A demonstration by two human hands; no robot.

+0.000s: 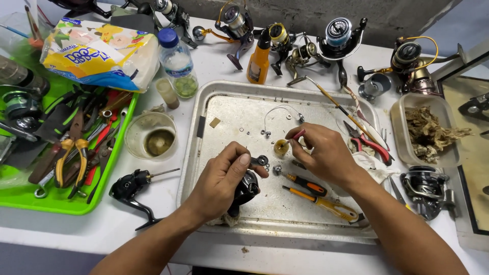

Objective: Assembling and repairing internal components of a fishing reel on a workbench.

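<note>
My left hand [221, 181] grips a black fishing reel body [247, 187] over the metal tray [198, 168], thumb near a small dark part [262, 161] at its top. My right hand [324, 153] pinches a thin red-handled tool [298, 135] whose tip meets a small yellowish round part [280, 146]. A small metal nut [277, 169] lies between the hands. Two orange-and-black screwdrivers [310, 185] rest on the tray under my right wrist. A bent wire bail [281, 110] and tiny washers lie farther back on the tray.
Green tray of pliers and tools [71, 153] at left. Black reel [131, 188] and a plastic cup [151, 135] beside it. Water bottle [178, 62], orange oil bottle [259, 58], several reels along the back. Red pliers [368, 144], a tub of brown fibres [427, 130] and a reel [425, 189] at right.
</note>
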